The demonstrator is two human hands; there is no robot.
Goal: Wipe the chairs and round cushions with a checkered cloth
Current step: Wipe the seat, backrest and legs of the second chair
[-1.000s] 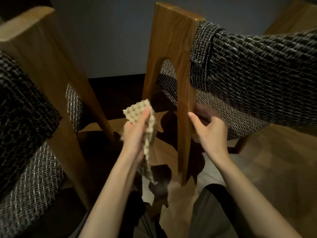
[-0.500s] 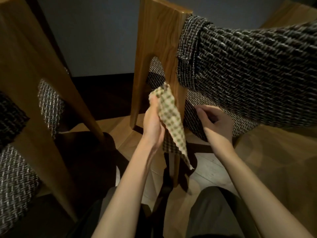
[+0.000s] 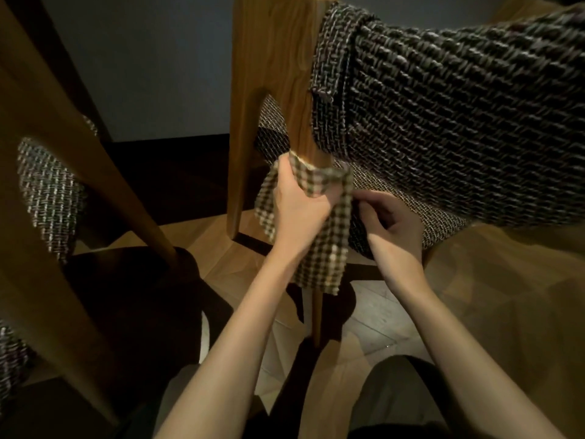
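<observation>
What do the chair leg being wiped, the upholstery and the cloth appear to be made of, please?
Chair leg: wood, probably varnished; grain lines show.
Upholstery: coarse woven fabric, tweed-like, dark and pale threads.
Checkered cloth: thin textile, likely cotton; it drapes limply.

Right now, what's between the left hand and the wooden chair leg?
The checkered cloth, wrapped round the chair leg under the left hand; shown in the head view.
</observation>
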